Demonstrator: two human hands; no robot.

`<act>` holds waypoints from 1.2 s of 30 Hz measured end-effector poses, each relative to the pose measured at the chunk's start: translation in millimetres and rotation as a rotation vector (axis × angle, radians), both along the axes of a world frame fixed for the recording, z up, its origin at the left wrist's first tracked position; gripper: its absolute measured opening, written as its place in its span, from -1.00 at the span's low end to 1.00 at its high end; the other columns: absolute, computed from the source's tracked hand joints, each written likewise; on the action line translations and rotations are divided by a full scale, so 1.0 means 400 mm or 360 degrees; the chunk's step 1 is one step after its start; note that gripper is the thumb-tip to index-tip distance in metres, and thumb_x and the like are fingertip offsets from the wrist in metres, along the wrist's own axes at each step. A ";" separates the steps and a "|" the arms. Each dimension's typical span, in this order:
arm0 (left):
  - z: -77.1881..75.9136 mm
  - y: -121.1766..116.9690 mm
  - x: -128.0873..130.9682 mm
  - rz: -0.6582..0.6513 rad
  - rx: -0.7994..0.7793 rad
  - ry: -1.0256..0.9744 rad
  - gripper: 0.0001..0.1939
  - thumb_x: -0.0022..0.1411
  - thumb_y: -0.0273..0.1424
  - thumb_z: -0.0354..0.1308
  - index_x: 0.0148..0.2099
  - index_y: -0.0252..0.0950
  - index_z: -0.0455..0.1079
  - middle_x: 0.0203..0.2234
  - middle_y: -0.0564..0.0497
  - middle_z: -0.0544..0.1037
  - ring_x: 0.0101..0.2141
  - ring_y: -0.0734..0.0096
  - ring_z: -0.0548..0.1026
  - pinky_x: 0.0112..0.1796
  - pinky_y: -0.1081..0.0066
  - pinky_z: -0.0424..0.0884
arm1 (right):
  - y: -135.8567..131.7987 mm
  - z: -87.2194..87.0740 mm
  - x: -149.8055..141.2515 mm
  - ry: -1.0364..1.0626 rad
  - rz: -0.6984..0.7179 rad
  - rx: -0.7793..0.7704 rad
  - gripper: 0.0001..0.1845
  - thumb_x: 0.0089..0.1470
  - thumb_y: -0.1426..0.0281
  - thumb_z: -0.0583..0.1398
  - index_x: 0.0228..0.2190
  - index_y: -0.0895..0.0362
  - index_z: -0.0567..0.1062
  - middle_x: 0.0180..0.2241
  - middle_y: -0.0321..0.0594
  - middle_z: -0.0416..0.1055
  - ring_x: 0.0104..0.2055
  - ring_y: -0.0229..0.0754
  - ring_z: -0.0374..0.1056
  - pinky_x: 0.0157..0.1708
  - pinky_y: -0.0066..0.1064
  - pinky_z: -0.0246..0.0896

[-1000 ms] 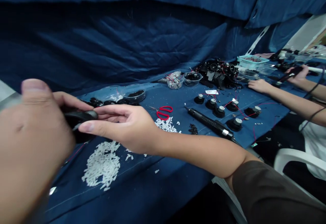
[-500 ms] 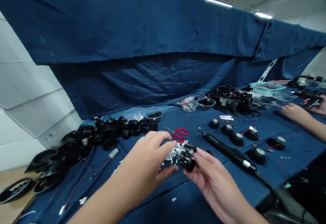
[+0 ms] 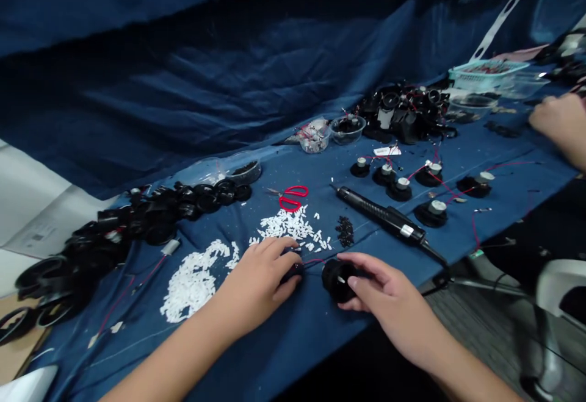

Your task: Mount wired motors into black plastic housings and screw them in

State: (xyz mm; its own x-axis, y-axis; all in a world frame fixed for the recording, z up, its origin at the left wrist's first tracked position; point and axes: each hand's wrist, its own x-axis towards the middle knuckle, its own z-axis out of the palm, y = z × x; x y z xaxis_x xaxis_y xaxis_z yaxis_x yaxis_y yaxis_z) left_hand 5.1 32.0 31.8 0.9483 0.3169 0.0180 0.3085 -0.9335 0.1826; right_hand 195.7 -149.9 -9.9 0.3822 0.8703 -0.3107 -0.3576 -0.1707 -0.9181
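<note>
My right hand (image 3: 387, 289) grips a black cylindrical housing (image 3: 337, 280) from the side, with its fingertips on the near end. My left hand (image 3: 259, 283) is curled over a small black part (image 3: 293, 271), which its fingers mostly hide. A thin red wire (image 3: 315, 262) runs between the two black pieces. Just beyond my hands lies a heap of white plastic pieces (image 3: 286, 225), with a second heap (image 3: 192, 283) next to my left hand. Both hands rest low over the blue cloth table cover (image 3: 293, 353).
Red-handled scissors (image 3: 293, 198) and a black electric screwdriver (image 3: 379, 215) lie ahead. Several black round parts with wires (image 3: 433, 213) stand to the right, and a pile of black housings (image 3: 155, 219) lies left. A co-worker's hand (image 3: 558, 121) is at the far right.
My view has tilted down. Both hands have dropped to the table, and the black housing has gone from being held up between them to resting low in my right hand.
</note>
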 end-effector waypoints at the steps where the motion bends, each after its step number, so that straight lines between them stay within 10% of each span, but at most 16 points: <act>1: 0.000 -0.003 0.002 0.0014 -0.0002 0.0007 -0.86 0.47 -0.36 0.17 0.04 -0.14 0.45 0.23 -0.07 0.43 0.19 0.03 0.42 0.14 -0.03 0.42 | -0.005 -0.002 0.005 -0.0125 0.0030 -0.0035 -0.49 0.19 0.15 0.33 0.13 0.04 0.57 0.05 -0.12 0.55 -0.18 -0.11 0.59 -0.13 -0.22 0.65; 7: 0.015 -0.014 0.016 -0.0007 -0.0001 0.0058 -0.89 0.50 -0.37 0.07 -0.10 -0.19 0.43 0.19 -0.07 0.46 0.16 0.03 0.42 0.12 -0.03 0.39 | -0.036 -0.022 0.040 -0.1259 0.0038 0.0098 -0.72 0.34 0.25 0.17 -0.06 -0.12 0.68 -0.06 -0.30 0.63 -0.08 -0.12 0.59 -0.30 -0.41 0.56; 12: 0.099 0.033 0.144 -0.0303 -0.0073 0.0038 -0.80 0.55 -0.40 -0.01 -0.05 -0.20 0.45 -0.11 -0.01 0.60 -0.08 0.21 0.54 -0.04 0.18 0.45 | -0.042 -0.040 0.070 -0.1507 -0.0136 0.0177 -0.72 0.39 0.30 0.15 0.01 -0.11 0.61 -0.04 -0.32 0.60 -0.12 -0.19 0.57 -0.37 -0.46 0.48; 16: 0.125 0.093 0.353 -0.0593 -0.0010 -0.0160 -0.74 0.52 -0.42 0.09 0.19 -0.23 0.42 0.11 -0.07 0.58 0.13 0.23 0.51 0.16 0.23 0.40 | -0.054 -0.028 0.086 -0.1258 -0.0248 0.0159 -0.76 0.38 0.29 0.17 -0.06 -0.11 0.64 -0.10 -0.29 0.59 -0.22 -0.23 0.56 -0.32 -0.46 0.50; 21: 0.054 0.120 0.543 -0.0799 0.0038 0.0055 -0.59 0.37 -0.44 0.32 0.23 -0.20 0.44 0.16 -0.09 0.58 0.19 0.10 0.50 0.25 0.08 0.30 | -0.098 -0.013 0.091 -0.0379 -0.0535 0.0140 -0.73 0.29 0.14 0.32 -0.05 -0.03 0.65 -0.04 -0.15 0.61 -0.05 -0.11 0.61 -0.03 -0.38 0.58; 26: 0.027 0.122 0.567 -0.0812 0.0007 0.0184 -0.67 0.43 -0.42 0.26 0.20 -0.21 0.43 0.12 -0.08 0.58 0.17 0.13 0.52 0.32 -0.02 0.21 | -0.116 -0.003 0.097 0.0437 -0.0817 0.0338 -0.52 0.20 0.17 0.41 0.11 0.01 0.57 0.19 -0.03 0.50 0.23 0.08 0.47 0.22 -0.15 0.48; 29: 0.079 0.111 0.546 -0.0733 0.0006 0.0157 -0.67 0.49 -0.42 0.20 0.24 -0.19 0.38 0.16 -0.04 0.55 0.20 0.16 0.49 0.41 -0.18 -0.01 | -0.108 0.011 0.108 0.0733 -0.0832 0.0373 -0.50 0.26 0.21 0.35 0.18 0.03 0.52 0.26 0.01 0.42 0.25 0.10 0.44 0.23 -0.08 0.46; 36: 0.232 -0.057 0.527 -0.0834 0.0134 0.0210 -0.66 0.48 -0.34 0.21 0.25 -0.10 0.43 0.09 0.02 0.54 0.07 0.15 0.57 0.15 0.14 0.42 | -0.027 0.027 0.137 0.0618 -0.1025 0.0789 -0.71 0.21 0.16 0.34 -0.06 -0.05 0.59 -0.02 -0.17 0.51 -0.17 -0.14 0.47 -0.25 -0.37 0.52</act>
State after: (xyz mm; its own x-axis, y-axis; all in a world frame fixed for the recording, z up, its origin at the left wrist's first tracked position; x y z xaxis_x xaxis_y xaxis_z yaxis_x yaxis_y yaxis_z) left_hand 216.1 9.3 124.6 0.9748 -0.1960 -0.1069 -0.1866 -0.9781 0.0916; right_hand 250.6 -160.5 1.0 0.7885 0.5923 -0.1657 -0.5476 0.5533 -0.6277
